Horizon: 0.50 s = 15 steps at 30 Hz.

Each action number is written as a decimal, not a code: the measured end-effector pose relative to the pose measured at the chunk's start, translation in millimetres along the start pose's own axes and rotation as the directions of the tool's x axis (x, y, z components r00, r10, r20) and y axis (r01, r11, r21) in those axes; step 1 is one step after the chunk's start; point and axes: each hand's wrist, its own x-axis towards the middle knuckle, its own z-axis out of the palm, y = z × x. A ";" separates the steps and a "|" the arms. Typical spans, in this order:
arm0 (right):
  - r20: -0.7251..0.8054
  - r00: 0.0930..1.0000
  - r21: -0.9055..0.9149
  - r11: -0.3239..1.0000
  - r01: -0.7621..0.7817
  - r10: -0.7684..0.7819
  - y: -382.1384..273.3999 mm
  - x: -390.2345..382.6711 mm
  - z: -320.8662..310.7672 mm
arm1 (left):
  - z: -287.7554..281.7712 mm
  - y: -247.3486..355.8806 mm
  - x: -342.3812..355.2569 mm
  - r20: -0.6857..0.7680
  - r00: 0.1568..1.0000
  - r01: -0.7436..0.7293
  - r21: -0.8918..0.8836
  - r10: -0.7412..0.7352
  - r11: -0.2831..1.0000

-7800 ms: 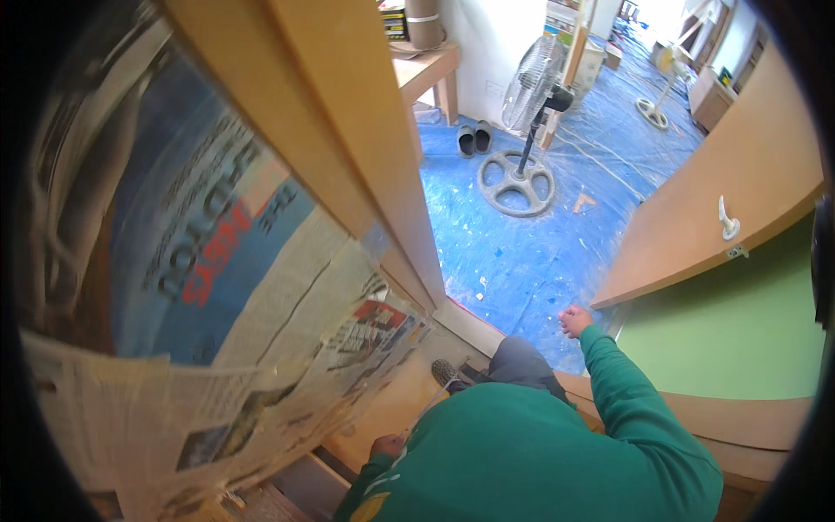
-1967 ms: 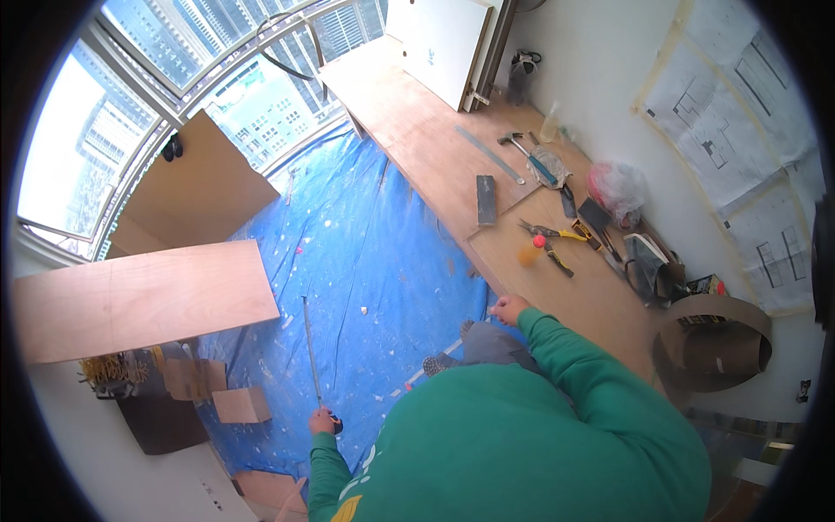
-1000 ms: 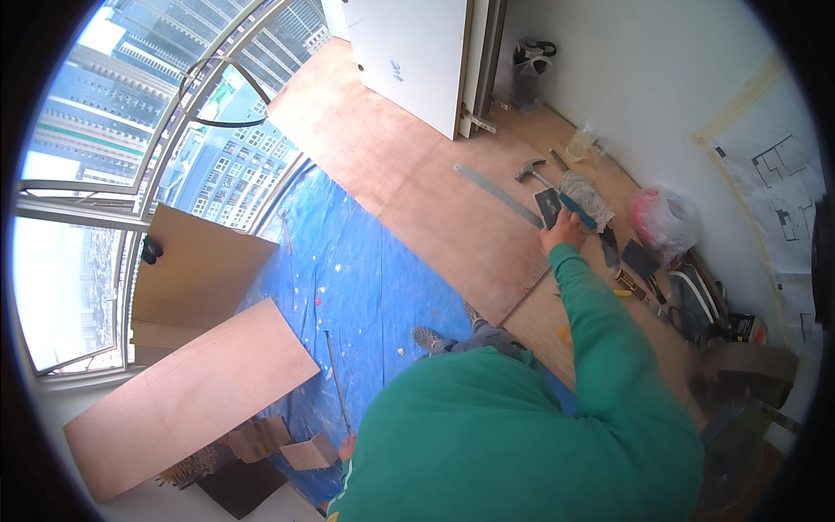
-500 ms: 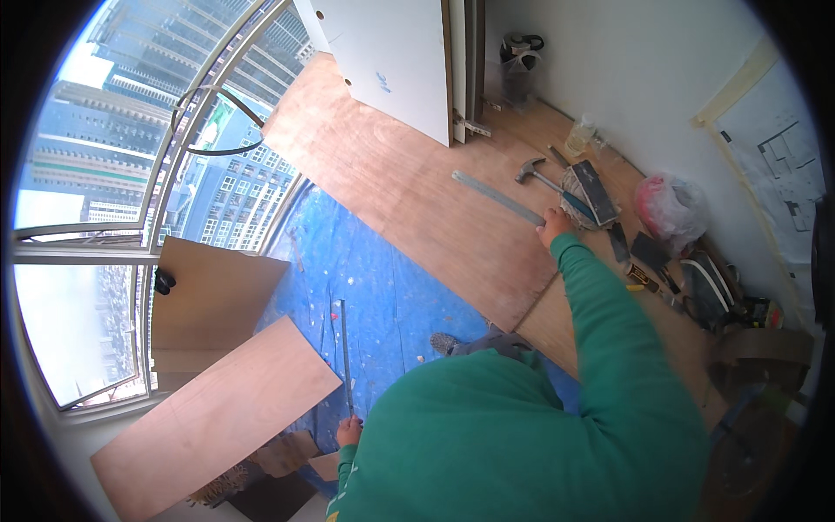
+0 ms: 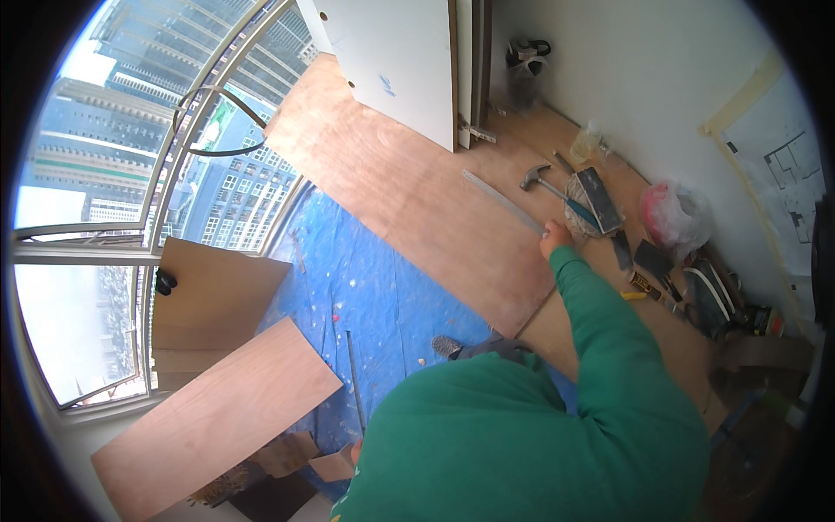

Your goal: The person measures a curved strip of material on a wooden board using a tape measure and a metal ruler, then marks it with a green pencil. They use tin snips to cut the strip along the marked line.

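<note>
My right hand (image 5: 556, 237) is closed round the near end of a steel ruler (image 5: 506, 204), which extends toward the far left over a plywood sheet (image 5: 417, 191). Only a sliver of my left hand (image 5: 357, 450) shows beside my green-sleeved body. A thin dark strip (image 5: 354, 383) runs from it, above the blue plastic sheet (image 5: 391, 291); the left fingers are mostly hidden. Just beyond my right hand, a claw hammer (image 5: 533, 177) leans across a roll of twine (image 5: 577, 193), with a dark rectangular block (image 5: 598, 198) on top.
A loose plywood board (image 5: 217, 418) and a brown panel (image 5: 217, 304) stand on the left near the windows. A white panel (image 5: 391, 70) rises at the back. Along the right wall lie a plastic bag (image 5: 674, 216), a utility knife (image 5: 641, 283) and several other tools.
The ruler has turned to show its flat face, and its far end has shifted slightly right. My left hand and the dark strip have drawn back toward my body.
</note>
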 end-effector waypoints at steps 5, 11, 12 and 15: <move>-0.092 0.995 0.192 0.981 -0.011 0.029 8.2 -11.2 -15.2 | -0.9 -2.5 -4.7 -0.005 1.000 0.025 -0.010 -0.025 1.000; -0.241 0.966 0.276 0.961 -0.020 0.089 73.8 30.3 -27.7 | 0.5 7.6 3.2 0.020 1.000 -0.002 0.000 0.002 1.000; -0.271 0.958 0.257 0.966 -0.020 0.092 75.2 37.8 -29.8 | -0.2 8.7 4.3 0.022 1.000 -0.007 0.002 0.007 1.000; -0.328 0.939 0.164 0.985 -0.056 0.108 67.6 62.7 -36.7 | -6.2 9.8 8.1 0.031 0.999 -0.032 0.015 0.032 0.999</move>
